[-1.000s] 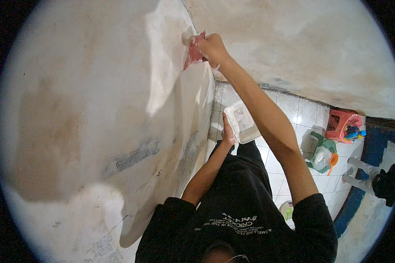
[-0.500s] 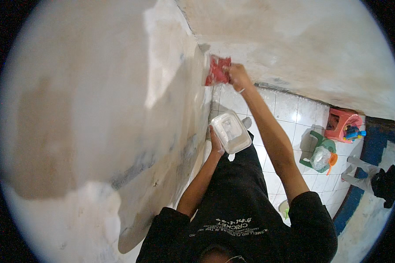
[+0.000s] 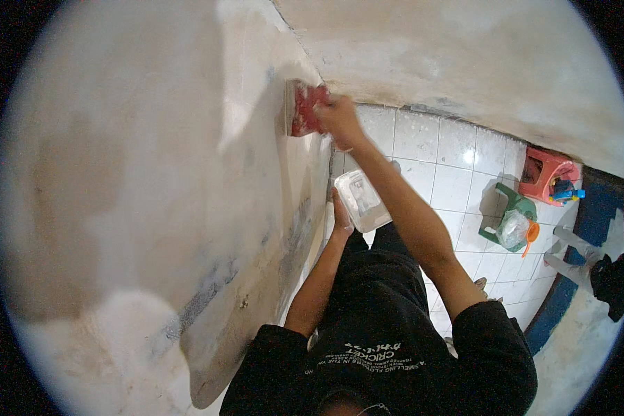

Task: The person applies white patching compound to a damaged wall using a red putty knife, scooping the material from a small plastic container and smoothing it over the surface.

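Note:
My right hand (image 3: pixel 340 121) is closed round a red putty knife (image 3: pixel 306 109) with a wide blade, smeared with pale filler. Its blade edge lies against the left wall (image 3: pixel 166 139), close to the corner. Lower down, my left hand (image 3: pixel 341 216) grips the side of a white rectangular plastic tub (image 3: pixel 372 218). Pale paste shows inside the tub, and my right forearm passes over its right part. The left wall carries patches of white, beige and grey.
The second wall (image 3: pixel 478 55) meets the left one at the corner. On the white tiled floor (image 3: pixel 416 135) stand a red plastic stool (image 3: pixel 539 170) with bottles and a green stool (image 3: pixel 529 206) holding a clear bag and an orange scoop (image 3: pixel 532 234). Dark clothing (image 3: pixel 611 284) lies at far right.
My right hand has moved left with the putty knife, from the corner onto the left wall. The tub stays in my left hand, now partly behind my right forearm.

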The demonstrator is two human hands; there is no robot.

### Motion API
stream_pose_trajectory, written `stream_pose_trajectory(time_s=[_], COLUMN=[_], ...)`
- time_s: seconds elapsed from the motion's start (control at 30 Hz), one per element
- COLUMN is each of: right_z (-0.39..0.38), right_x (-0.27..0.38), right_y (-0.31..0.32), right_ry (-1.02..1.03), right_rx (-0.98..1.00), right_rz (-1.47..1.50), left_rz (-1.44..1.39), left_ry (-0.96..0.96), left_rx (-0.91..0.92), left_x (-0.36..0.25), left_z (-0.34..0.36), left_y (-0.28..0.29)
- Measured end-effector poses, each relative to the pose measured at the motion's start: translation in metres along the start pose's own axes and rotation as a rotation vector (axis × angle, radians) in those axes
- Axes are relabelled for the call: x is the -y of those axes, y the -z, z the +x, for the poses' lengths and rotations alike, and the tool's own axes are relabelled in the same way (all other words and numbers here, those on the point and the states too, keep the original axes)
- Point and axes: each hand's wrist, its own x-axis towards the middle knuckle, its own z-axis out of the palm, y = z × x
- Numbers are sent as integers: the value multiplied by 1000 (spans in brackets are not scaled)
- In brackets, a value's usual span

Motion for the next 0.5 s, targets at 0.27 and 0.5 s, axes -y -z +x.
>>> stream_pose_trajectory(time_s=[0.27,0.5], right_z=[98,69], right_x=[-58,-88], right_y=[45,-28], right_ry=[64,12], right_rx=[-205,-261], right_rz=[-428,-374], left_rz=[44,59], left_ry=[12,32], left_rx=[20,-129], left_x=[-13,0], left_z=[12,1], left_y=[-13,-6])
